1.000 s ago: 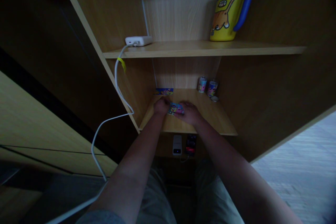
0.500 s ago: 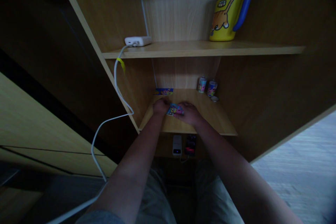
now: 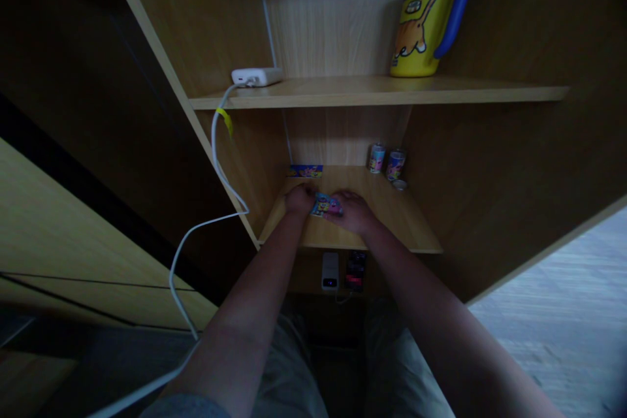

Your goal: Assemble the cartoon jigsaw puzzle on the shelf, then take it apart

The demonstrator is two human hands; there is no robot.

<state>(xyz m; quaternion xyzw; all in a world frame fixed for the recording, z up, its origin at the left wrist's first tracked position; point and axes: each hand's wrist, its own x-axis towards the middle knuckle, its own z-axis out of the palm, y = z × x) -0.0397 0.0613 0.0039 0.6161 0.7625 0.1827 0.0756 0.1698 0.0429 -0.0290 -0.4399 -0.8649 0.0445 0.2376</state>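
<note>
Low in the cabinet, a small printed piece (image 3: pixel 324 204) in bright blue, yellow and pink lies between my hands on the shelf board (image 3: pixel 362 228). It looks flat, like a card or label; its exact kind is unclear. My left hand (image 3: pixel 300 198) is closed at its left edge, with the fingertips partly hidden. From the right, my right hand (image 3: pixel 353 210) grips the other edge, fingers curled over it. Behind my left hand lies a flat blue printed strip (image 3: pixel 306 171) against the back panel.
Two small printed cans, a light blue one (image 3: pixel 377 159) and a darker one (image 3: pixel 395 164), stand back right beside a round lid (image 3: pixel 399 185). Above are a white power bank (image 3: pixel 257 77) with a hanging cable (image 3: pixel 215 144) and a blue-yellow mug (image 3: pixel 422 32). Below, another power bank (image 3: pixel 330 271) sits beside a phone (image 3: pixel 355 272).
Almost nothing differs. Both hands stay on the printed piece, with only a very slight shift of the whole view.
</note>
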